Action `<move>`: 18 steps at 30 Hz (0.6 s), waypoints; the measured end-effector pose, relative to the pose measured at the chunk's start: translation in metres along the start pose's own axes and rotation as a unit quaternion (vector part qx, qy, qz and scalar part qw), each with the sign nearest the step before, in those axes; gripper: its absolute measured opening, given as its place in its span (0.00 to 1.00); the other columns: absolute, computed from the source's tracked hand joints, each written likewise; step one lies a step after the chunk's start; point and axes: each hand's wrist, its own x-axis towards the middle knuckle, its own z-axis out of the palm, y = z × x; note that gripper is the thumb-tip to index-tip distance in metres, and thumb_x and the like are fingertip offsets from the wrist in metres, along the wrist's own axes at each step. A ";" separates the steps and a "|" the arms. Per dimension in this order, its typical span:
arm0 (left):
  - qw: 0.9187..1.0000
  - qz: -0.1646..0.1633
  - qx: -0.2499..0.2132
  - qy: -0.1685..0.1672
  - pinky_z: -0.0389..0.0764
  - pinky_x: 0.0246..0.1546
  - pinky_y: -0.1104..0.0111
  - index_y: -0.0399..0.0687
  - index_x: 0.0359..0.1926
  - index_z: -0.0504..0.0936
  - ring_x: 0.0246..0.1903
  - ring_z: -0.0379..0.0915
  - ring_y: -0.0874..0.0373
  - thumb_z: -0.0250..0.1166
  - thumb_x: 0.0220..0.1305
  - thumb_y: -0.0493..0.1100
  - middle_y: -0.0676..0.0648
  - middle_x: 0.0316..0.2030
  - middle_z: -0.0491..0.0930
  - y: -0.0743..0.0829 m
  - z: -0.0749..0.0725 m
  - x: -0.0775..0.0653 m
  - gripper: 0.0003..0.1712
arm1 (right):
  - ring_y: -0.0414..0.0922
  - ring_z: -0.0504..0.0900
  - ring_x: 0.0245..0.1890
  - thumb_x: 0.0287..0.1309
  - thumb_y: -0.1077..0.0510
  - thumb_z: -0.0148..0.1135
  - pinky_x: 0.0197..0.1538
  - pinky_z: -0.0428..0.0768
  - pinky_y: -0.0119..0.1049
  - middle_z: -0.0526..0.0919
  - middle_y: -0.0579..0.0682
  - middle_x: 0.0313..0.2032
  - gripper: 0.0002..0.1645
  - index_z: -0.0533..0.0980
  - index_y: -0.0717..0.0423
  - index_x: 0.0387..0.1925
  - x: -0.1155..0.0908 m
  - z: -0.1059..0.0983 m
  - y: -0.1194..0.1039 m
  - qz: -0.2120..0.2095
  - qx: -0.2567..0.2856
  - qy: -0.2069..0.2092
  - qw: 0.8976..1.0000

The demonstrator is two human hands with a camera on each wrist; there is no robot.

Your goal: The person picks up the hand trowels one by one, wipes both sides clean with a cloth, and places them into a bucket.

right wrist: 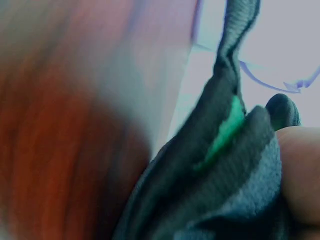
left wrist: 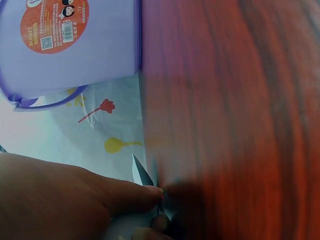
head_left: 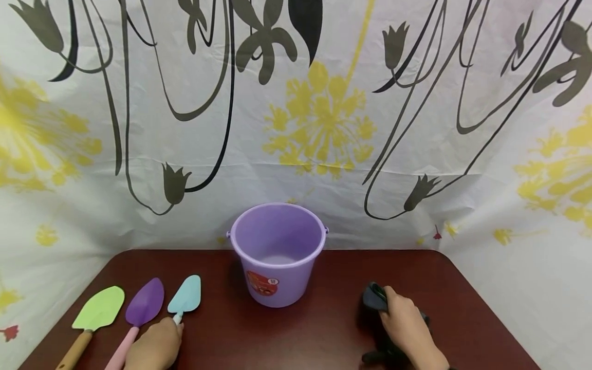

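Note:
My left hand (head_left: 154, 345) grips a small light-blue trowel (head_left: 187, 294) near where its handle meets the blade. The rest of the handle is hidden by the hand. In the left wrist view, thumb and fingers pinch it, with the blade (left wrist: 142, 172) seen edge-on. On the right, my right hand (head_left: 409, 325) holds a bunched pair of dark gloves (head_left: 375, 297) over the table. Seen from the right wrist, the gloves (right wrist: 250, 190) are black and grey fabric with a green patch, and finger-like ends hang loose.
A purple bucket (head_left: 278, 285) with a red label stands upright at the table's back middle. Left of my left hand lie a purple trowel (head_left: 145, 303) with a pink handle and a green trowel (head_left: 99, 308) with a wooden handle. Behind the dark red table (head_left: 296, 339) hangs a flowered cloth (head_left: 296, 180).

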 end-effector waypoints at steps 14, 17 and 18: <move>0.996 0.074 -0.040 0.032 0.78 0.38 0.50 0.31 0.40 0.76 0.39 0.80 0.45 0.51 0.76 0.48 0.36 0.36 0.82 -0.003 -0.009 0.007 0.21 | 0.47 0.85 0.39 0.59 0.69 0.62 0.37 0.78 0.41 0.87 0.58 0.44 0.24 0.74 0.62 0.58 -0.005 -0.014 -0.015 -0.015 0.064 0.043 0.997; 0.995 0.077 -0.055 0.034 0.77 0.37 0.51 0.32 0.39 0.75 0.38 0.79 0.46 0.51 0.76 0.47 0.40 0.34 0.81 -0.001 -0.007 0.007 0.20 | 0.44 0.80 0.34 0.60 0.69 0.61 0.36 0.75 0.39 0.86 0.56 0.41 0.23 0.74 0.60 0.58 -0.007 -0.020 -0.020 -0.002 0.080 0.039 0.996; 0.995 0.078 -0.060 0.035 0.77 0.37 0.52 0.32 0.39 0.75 0.37 0.79 0.47 0.51 0.76 0.47 0.41 0.33 0.80 -0.001 -0.007 0.007 0.20 | 0.44 0.79 0.34 0.60 0.68 0.61 0.36 0.75 0.39 0.86 0.56 0.41 0.23 0.74 0.59 0.58 -0.008 -0.023 -0.022 0.002 0.086 0.038 0.996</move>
